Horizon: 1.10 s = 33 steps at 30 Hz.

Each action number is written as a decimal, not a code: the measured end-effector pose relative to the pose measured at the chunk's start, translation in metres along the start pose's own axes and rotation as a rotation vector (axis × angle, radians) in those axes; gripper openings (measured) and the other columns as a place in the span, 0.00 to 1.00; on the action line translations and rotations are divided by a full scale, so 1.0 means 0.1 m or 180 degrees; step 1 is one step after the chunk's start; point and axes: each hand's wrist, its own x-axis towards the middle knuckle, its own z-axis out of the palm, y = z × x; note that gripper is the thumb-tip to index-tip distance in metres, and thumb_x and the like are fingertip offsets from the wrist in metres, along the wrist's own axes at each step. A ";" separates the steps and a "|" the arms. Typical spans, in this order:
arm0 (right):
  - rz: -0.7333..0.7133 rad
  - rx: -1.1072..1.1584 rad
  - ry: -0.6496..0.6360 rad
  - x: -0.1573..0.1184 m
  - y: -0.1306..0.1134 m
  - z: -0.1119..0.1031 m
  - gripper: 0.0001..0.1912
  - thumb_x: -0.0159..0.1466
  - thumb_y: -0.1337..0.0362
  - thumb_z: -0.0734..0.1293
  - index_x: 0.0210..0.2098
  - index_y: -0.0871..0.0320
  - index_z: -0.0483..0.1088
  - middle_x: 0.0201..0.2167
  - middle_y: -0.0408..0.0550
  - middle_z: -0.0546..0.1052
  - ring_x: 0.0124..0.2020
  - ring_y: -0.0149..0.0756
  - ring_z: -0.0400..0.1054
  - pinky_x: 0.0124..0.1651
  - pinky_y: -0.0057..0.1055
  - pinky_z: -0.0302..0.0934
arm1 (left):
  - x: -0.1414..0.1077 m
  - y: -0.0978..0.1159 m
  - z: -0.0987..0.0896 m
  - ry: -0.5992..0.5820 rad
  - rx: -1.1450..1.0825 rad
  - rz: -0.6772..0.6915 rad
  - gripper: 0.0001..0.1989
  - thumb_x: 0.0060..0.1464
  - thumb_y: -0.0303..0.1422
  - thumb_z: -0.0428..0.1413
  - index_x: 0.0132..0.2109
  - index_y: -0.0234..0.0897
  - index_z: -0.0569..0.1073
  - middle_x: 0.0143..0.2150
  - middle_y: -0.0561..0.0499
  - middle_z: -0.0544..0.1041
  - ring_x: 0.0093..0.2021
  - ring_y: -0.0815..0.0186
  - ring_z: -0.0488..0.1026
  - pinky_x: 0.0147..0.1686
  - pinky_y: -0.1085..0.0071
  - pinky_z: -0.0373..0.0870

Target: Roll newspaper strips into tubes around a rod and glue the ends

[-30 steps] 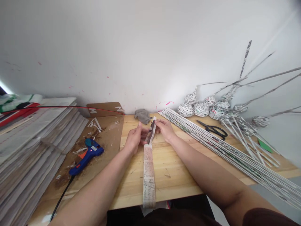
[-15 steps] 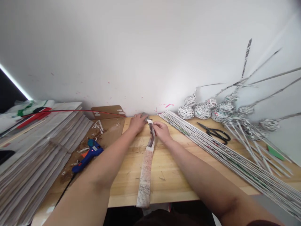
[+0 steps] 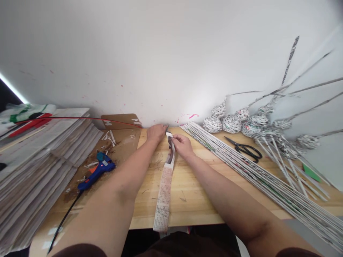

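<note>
Nearest me, the printed newspaper strip point(image 3: 163, 194) reaches the near edge of the wooden table point(image 3: 193, 208). Its long axis runs away from me toward the wall point(image 3: 160, 53), the far end leaning slightly right of the near one. The near stretch is broad and flat; farther along it narrows into a creased, folded length. There my right hand point(image 3: 182, 144) has it pinched between thumb and fingers, just short of its pale far tip.

My left hand point(image 3: 155, 132) reaches a little farther, left of that tip, back up and touching something grey point(image 3: 167, 126); I can't tell how wide that grip is.

To the left, a tall stack of folded paper point(image 3: 50, 171) stands near, with the blue glue gun point(image 3: 97, 172) between it and my left arm, lying on stained cardboard point(image 3: 130, 142). To the right, long paper rods point(image 3: 241, 165) slant from near right to far middle. Beyond them lie open-handled black scissors point(image 3: 244, 148), then gourd-shaped woven paper pieces point(image 3: 232, 123) along the wall.
</note>
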 end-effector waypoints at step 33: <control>0.0083 -0.0092 -0.0083 -0.03 -0.09 -0.01 0.12 0.55 0.55 0.66 0.31 0.58 0.73 0.23 0.44 0.76 0.18 0.29 0.64 0.20 0.25 0.57 | -0.34 -0.07 -0.32 -0.0193 -0.1491 -0.0369 0.17 0.50 0.28 0.56 0.49 0.35 0.72 0.48 0.40 0.77 0.52 0.54 0.71 0.46 0.66 0.66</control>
